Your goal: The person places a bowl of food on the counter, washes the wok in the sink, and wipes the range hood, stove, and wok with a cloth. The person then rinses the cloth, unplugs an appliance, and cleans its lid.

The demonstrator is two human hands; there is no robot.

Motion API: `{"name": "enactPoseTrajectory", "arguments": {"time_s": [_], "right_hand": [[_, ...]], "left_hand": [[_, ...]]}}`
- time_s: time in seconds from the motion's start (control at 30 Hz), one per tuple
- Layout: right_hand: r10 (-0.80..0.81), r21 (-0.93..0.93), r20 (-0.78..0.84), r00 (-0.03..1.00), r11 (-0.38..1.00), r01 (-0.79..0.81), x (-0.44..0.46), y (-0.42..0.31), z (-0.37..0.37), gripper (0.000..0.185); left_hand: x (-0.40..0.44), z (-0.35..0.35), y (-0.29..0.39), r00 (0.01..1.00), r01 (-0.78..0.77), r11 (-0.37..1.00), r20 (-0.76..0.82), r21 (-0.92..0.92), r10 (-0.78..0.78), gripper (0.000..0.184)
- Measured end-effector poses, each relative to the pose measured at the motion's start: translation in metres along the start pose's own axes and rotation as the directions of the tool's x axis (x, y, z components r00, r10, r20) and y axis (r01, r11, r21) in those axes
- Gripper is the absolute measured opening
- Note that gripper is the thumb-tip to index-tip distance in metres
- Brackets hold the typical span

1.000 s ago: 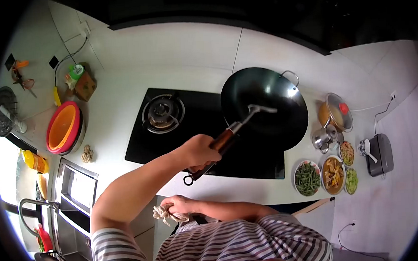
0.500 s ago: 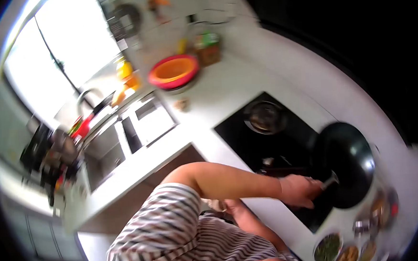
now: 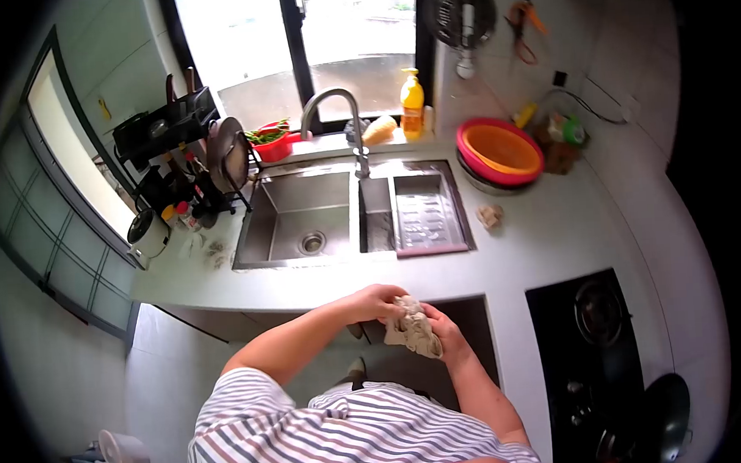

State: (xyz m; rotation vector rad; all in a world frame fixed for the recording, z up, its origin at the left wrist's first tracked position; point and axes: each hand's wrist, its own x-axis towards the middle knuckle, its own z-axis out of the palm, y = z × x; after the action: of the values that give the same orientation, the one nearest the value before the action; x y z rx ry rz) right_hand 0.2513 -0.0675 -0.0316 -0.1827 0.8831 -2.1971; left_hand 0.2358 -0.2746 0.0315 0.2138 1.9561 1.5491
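Cloth (image 3: 413, 326), pale and bunched up, is held between the person's two hands, in front of the desk (image 3: 331, 280) and above the floor, apart from the desk's surface.

From the left, a red strainer (image 3: 272, 144) with greens stands near the window, behind the sink (image 3: 291, 207). Dark smudges (image 3: 216, 254) show on the desk just beside the sink's left edge; the cloth lies well apart from them, so nothing is being wiped there now. The tap (image 3: 347, 105) arches over the sink, and neither hand touches it.

The left hand (image 3: 377, 304) has its grip closed on the upper left part of the cloth, thumb and fingers pinching it. The right hand (image 3: 447, 330) has its grip clamped on the other side, fingers partly hidden by the folds. As far as can be judged, taking the cloth up in both hands is done; spreading it flat or folding it neatly is not, and neither is setting it down. Whether it is wet or dry cannot be told.

Right of the sink, a crumpled beige bundle (image 3: 489, 216) rests on the desk, untouched, near nested basins (image 3: 503, 151). Farther right comes the stove (image 3: 554, 322), and at its lower end a dark wok (image 3: 671, 404), partly lost in shadow, with no hand on it; what it contains, if anything, cannot be made out.
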Motion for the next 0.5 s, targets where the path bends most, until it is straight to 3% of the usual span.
{"name": "enactPoseTrajectory", "arguments": {"time_s": [0.1, 0.17, 0.23, 0.3, 0.33, 0.37, 0.43, 0.47, 0.5], "right_hand": [[0.053, 0.011, 0.033, 0.998, 0.999, -0.053, 0.097, -0.006, 0.035, 0.036], [0.12, -0.03, 0.075, 0.99, 0.993, -0.118, 0.162, -0.006, 0.047, 0.032], [0.125, -0.1, 0.039, 0.991, 0.988, -0.121, 0.217, 0.0, 0.059, 0.028], [0.153, -0.175, 0.057, 0.986, 0.974, -0.141, 0.262, 0.008, 0.061, 0.031], [0.199, -0.4, -0.021, 0.98, 0.896, -0.191, 0.277, 0.007, 0.067, 0.03], [0.199, -0.403, -0.033, 0.979, 0.894, -0.196, 0.292, 0.002, 0.07, 0.03], [0.148, -0.746, -0.252, 0.956, 0.599, -0.289, 0.319, -0.014, 0.071, 0.03], [-0.079, -0.909, -0.222, 0.972, 0.376, -0.177, 0.345, -0.019, 0.048, 0.031], [-0.286, -0.99, -0.121, 0.951, 0.099, -0.096, 0.371, -0.029, 0.025, 0.032]], "left_hand": [[-0.032, -0.09, -0.019, 0.99, -0.061, 0.96, -0.139, -0.275, 0.023, 0.033], [-0.043, -0.148, -0.034, 0.939, -0.134, 0.958, -0.343, -0.253, 0.041, 0.021], [-0.05, -0.196, -0.031, 0.901, -0.258, 0.919, -0.418, -0.299, 0.117, 0.019], [-0.044, -0.234, -0.029, 0.855, -0.391, 0.813, -0.498, -0.432, 0.147, 0.015], [-0.043, -0.244, -0.02, 0.829, -0.43, 0.772, -0.543, -0.468, 0.132, 0.017], [-0.039, -0.256, -0.021, 0.833, -0.43, 0.766, -0.536, -0.478, 0.133, 0.017], [-0.033, -0.279, -0.022, 0.759, -0.394, 0.886, -0.631, -0.245, 0.163, 0.02], [-0.028, -0.289, -0.027, 0.685, -0.301, 0.954, -0.699, -0.017, 0.204, 0.023], [-0.023, -0.298, -0.037, 0.665, -0.29, 0.957, -0.72, -0.005, 0.198, 0.024]]}}
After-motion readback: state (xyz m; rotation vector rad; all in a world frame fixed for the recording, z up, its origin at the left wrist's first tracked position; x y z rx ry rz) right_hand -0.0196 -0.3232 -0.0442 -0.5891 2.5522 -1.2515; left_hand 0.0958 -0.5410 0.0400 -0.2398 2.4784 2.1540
